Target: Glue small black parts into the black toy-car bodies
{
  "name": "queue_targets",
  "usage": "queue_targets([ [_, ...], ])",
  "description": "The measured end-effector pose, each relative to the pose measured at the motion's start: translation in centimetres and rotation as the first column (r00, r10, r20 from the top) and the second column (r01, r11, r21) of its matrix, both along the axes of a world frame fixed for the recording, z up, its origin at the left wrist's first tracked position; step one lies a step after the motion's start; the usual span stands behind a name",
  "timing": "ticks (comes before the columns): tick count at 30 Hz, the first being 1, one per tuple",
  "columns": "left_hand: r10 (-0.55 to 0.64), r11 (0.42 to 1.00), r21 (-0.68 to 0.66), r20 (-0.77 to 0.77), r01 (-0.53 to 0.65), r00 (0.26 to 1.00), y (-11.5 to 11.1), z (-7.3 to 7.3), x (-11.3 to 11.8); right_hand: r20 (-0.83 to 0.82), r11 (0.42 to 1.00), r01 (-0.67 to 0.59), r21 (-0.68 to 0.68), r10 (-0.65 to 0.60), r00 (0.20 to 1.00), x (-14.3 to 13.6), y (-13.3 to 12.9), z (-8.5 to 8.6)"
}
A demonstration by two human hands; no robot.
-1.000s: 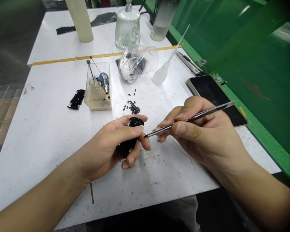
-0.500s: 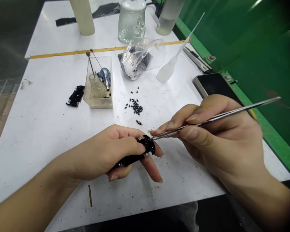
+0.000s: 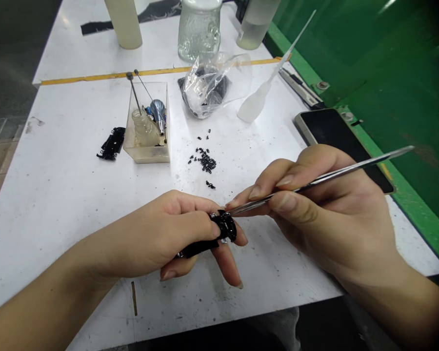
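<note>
"Over the white counter (image 3: 66, 190), how many hands are at work?"

"Two. The left hand (image 3: 168, 229) is curled round one black part (image 3: 226, 227), thumb pressing on top, with two fingers reaching out past it on the far side. The right hand (image 3: 314, 209) pinches one pair of tweezers (image 3: 336, 174) between thumb and fingers."

"And where are the tips of the tweezers?"

"At the end of the black part that sticks out from under the left thumb. They look to be touching it; whether they grip anything is too small to tell."

"Is there another part like it?"

"One more dark piece (image 3: 111, 144) lies to the left, just beside a clear box (image 3: 146, 156)."

"What's in that box?"

"One small bottle (image 3: 144, 131), two thin stems with dark tops, and one silvery-blue tool (image 3: 158, 112), plus bits I can't count."

"The little black bits (image 3: 207, 162)?"

"One heap, too fine to count, with three strays beyond it and a small clump on the near side."

"And the rest?"

"One plastic bag (image 3: 237, 73), one squeeze bottle (image 3: 254, 103) with a long spout, and one phone (image 3: 336, 126) near the green wall (image 3: 388, 87). Farther back, one glass jar (image 3: 199, 34) stands between two tall cylinders (image 3: 124, 24)."
</note>
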State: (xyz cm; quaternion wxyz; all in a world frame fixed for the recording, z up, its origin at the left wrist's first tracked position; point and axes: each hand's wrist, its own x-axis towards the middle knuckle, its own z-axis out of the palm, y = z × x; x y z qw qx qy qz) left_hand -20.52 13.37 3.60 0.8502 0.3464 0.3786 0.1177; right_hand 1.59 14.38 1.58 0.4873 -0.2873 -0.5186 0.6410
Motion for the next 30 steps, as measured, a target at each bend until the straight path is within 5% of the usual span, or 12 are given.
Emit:
queue_targets([
  [25,0.047,0.998,0.043,0.007,-0.047,0.999,-0.1,-0.1,0.5,0.011,1.0,-0.02,0.013,0.02,1.0,-0.1,-0.1,0.0],
  [27,0.06,0.997,0.047,0.006,-0.06,0.998,-0.1,-0.1,0.5,0.073,0.999,0.034,-0.013,-0.033,0.997,0.6,0.1,0.4],
  [30,0.074,0.996,0.043,0.011,-0.074,0.997,-0.1,-0.2,0.5,0.384,0.988,0.156,0.012,-0.148,0.911,2.8,0.9,1.6],
])
